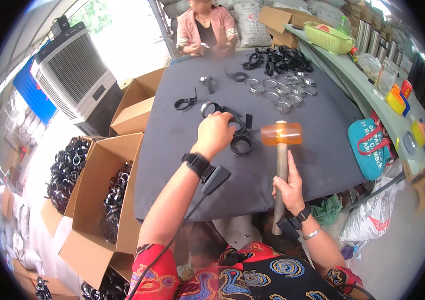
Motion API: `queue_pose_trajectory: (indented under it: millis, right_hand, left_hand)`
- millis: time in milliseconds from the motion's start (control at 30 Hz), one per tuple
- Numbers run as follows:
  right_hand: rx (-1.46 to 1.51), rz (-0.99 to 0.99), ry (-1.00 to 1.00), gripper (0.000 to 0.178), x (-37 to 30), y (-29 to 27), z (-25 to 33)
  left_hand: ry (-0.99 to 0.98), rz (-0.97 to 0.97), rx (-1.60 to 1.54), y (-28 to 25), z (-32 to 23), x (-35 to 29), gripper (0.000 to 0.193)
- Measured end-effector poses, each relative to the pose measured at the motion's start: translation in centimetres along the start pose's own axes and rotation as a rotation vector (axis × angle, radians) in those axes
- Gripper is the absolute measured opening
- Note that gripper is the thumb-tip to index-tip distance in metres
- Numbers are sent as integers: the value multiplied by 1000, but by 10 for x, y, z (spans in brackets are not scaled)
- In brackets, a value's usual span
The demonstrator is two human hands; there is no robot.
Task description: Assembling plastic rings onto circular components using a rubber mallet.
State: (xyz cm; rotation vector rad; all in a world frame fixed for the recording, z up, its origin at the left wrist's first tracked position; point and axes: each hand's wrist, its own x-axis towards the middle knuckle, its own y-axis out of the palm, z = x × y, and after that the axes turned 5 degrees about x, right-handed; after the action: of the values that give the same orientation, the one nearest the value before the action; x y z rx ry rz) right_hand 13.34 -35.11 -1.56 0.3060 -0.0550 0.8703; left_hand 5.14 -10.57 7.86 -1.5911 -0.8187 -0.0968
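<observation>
My left hand (216,132) is closed around a black ring clamp (211,107) over the middle of the dark table; its fingers hide part of the clamp. Just right of those fingers lie another black ring (241,145) and an upright black strap (248,123). My right hand (291,189) grips the wooden handle of a mallet (291,134) with a translucent orange head, held near the table's front edge. Farther left on the table are a black ring with a tail (185,103) and a metal ring piece on a short strap (208,84).
Several silver rings (282,90) and a black clamp pile (283,60) lie toward the far right. Cardboard boxes (103,182) of black rings stand at left, near an air cooler (75,75). Another person (206,30) sits opposite. A teal bag (365,149) hangs by the side shelf (360,80).
</observation>
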Motion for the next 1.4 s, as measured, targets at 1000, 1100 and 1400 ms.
queue_pose_trajectory:
  millis: [1000,1100,1400]
  right_hand:
    - [-92,303,-33,78,-19,72,25]
    - [-270,559,-18,76,-21,112,38]
    - [-369,806,-361,73,-12,215,107]
  left_hand:
    - [-982,-464,-1009,-53,47,-342,22]
    - [-919,-408,-982,-36,53,-350,19]
    - [-896,-398,-1117,-20,56,-364,25]
